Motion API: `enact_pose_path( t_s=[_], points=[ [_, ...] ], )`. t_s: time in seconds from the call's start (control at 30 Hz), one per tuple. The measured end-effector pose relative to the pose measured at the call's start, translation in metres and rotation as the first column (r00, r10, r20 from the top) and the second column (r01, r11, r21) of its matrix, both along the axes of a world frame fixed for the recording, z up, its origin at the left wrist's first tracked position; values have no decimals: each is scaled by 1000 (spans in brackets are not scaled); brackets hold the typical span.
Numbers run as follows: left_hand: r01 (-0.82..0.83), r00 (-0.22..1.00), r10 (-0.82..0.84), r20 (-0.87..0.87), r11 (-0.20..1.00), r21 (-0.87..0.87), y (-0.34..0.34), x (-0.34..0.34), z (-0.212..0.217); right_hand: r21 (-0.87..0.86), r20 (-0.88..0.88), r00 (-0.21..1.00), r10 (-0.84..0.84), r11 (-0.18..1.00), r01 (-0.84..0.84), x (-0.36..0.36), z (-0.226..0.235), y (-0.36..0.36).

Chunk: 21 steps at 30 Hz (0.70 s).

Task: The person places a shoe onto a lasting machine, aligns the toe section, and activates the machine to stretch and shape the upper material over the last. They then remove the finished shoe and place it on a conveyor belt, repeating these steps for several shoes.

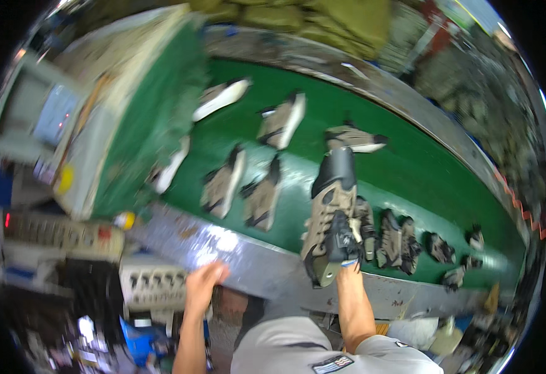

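A grey-brown and black lace-up shoe (331,206) is held up over the near edge of the green conveyor belt (298,206), with my right hand (349,269) closed on it from below. Most of that hand's fingers are hidden behind the shoe. My left hand (204,287) is beside the metal edge (241,262) of the conveyor, with nothing visible in it; blur hides how its fingers are bent. Several similar brown shoes (224,182), some showing white soles, lie on the belt left of the held one. More dark shoes (390,240) are to its right.
At the left, a box-like machine housing (142,118) with a green side stands over the belt. Control panels with knobs (154,283) sit below it. Olive-coloured sacks (323,25) are piled beyond the far rail. A blue object (139,343) is at lower left.
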<state>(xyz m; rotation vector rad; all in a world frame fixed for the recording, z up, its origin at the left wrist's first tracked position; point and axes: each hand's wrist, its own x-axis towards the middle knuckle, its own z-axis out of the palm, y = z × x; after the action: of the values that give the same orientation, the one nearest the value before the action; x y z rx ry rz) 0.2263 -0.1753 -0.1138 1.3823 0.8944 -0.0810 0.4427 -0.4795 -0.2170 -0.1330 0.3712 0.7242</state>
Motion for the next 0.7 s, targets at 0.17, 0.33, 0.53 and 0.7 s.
enact_pose_path(
  t_s=[0.17,0.33,0.53,0.7],
  points=[
    [-86,949,60,309,994,73,51,-13,76,-129,-51,844,535,834,-536,-87,44,161],
    [-353,834,382,397,924,-147,129,-190,86,-377,476,405,780,597,-708,-207,124,265],
    [-850,487,816,310,525,-45,140,-350,107,-558,499,66,864,378,-739,-336,202,359],
    [-992,74,982,173,90,-85,144,-434,102,-692,510,-88,856,347,-633,-427,180,420]
  ],
)
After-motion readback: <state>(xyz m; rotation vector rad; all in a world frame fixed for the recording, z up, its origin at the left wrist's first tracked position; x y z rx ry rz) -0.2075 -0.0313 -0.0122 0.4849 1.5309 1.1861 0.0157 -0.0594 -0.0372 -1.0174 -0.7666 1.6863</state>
